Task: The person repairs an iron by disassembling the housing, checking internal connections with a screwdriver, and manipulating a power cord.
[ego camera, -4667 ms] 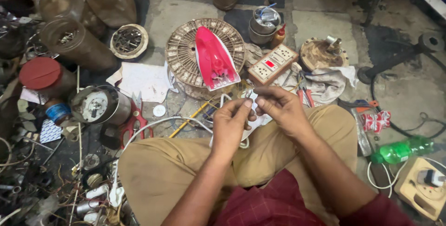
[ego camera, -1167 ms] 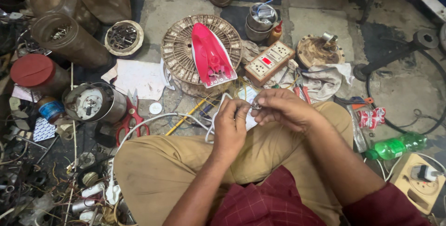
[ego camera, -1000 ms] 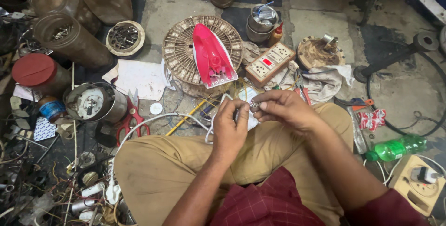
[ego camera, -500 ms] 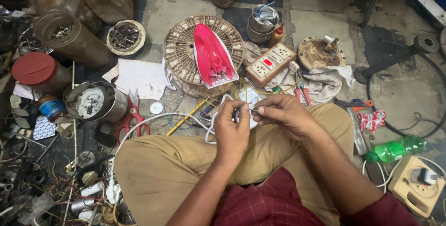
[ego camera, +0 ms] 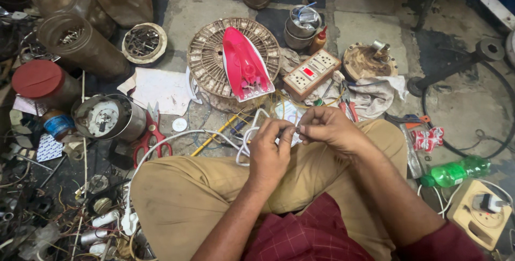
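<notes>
**Two Hands Pinching a White Cord**

Both sets of our fingertips met over the lap. Our left hand [ego camera: 269,151] pinched the white cord [ego camera: 248,137] between thumb and forefinger, the other fingers curled under. Our right hand [ego camera: 328,129] pressed its fingertips together on the cord's end, just beside the left thumb; what lay between them was too small for us to tell. The cord looped below the left hand, then ran left across the floor [ego camera: 461,100] and bent down past our left knee.

Just beyond the hands, on the floor, lay a yellow-handled tool [ego camera: 214,135] and a beige socket board [ego camera: 312,74]. Farther out, a pink iron shell [ego camera: 244,62] rested on a round slotted disc [ego camera: 206,60]. Red-handled scissors [ego camera: 153,135] lay left of the knee, and a green bottle [ego camera: 453,171] sat near the floor's right edge.
</notes>
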